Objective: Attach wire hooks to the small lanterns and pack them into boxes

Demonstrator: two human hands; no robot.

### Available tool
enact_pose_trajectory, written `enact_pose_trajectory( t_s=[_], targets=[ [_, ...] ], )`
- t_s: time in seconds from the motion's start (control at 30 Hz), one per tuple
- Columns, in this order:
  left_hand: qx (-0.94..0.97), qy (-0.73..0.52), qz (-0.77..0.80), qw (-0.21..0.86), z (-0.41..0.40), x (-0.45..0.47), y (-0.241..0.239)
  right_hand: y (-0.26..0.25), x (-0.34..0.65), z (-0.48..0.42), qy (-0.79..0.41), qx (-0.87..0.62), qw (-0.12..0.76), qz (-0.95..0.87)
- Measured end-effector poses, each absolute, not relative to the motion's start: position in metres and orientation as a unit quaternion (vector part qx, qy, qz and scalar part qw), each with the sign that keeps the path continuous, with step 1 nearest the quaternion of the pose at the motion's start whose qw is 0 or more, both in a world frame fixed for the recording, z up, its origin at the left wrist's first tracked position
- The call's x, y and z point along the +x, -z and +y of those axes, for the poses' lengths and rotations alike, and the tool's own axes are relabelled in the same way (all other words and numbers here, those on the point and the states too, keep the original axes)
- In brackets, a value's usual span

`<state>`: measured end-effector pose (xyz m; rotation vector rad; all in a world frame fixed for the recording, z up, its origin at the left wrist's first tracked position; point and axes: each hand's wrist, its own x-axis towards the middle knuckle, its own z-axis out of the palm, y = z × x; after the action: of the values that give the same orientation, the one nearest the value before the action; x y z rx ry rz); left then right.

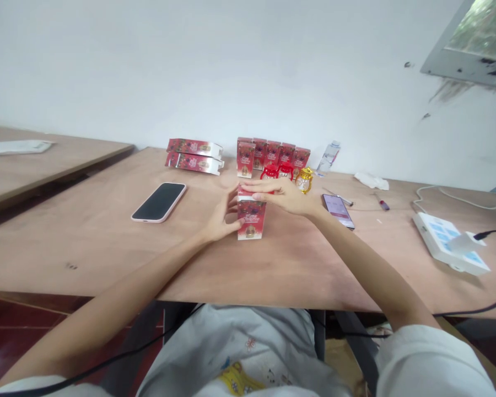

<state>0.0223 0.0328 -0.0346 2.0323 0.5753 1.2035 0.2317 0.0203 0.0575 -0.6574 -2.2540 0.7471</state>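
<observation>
A small red printed carton (251, 221) stands upright on the wooden table in front of me. My left hand (222, 218) is closed on its left side, the thumb at the front edge and the fingers behind. Across the top lies my right hand (288, 195), its fingers over the lid and its thumb along the upper front, so the top is partly hidden. Just beyond my right hand are two small red lanterns (269, 172) and a gold lantern (305, 180). Whether anything is inside the carton cannot be seen.
Several red cartons (246, 159) stand near the wall, with flattened open-ended cartons (193, 163) to their left. A pink-edged phone (160, 202) lies left; another phone (338, 210), a screwdriver (382, 203), crumpled white tissue (372, 181) and a power strip (438, 234) with cables lie right.
</observation>
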Motion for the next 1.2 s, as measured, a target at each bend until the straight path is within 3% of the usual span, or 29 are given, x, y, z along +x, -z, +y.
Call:
enact_pose_trajectory(
  t_s=[0.3, 0.5, 0.63, 0.77, 0.97, 1.2],
  targets=[
    [0.789, -0.447, 0.206, 0.367, 0.026, 0.025, 0.032, -0.046, 0.239, 0.009, -0.068, -0.267, 0.270, -0.922],
    [0.833, -0.310, 0.316, 0.331, 0.039, 0.026, 0.039, -0.046, 0.239, 0.009, -0.052, -0.304, 0.243, -0.920],
    [0.874, -0.176, 0.409, 0.193, 0.051, 0.022, 0.039, -0.063, 0.242, 0.024, -0.063, -0.329, 0.272, -0.902],
    [0.882, -0.111, 0.445, 0.110, 0.054, 0.019, 0.041, -0.091, 0.249, 0.067, 0.024, -0.388, 0.347, -0.853],
    [0.890, -0.085, 0.441, 0.076, 0.053, 0.017, 0.046, -0.107, 0.245, 0.155, 0.109, -0.509, 0.450, -0.726],
    [0.896, -0.113, 0.422, 0.080, 0.057, 0.017, 0.051, -0.085, 0.237, 0.206, 0.034, -0.652, 0.423, -0.629]
  ],
)
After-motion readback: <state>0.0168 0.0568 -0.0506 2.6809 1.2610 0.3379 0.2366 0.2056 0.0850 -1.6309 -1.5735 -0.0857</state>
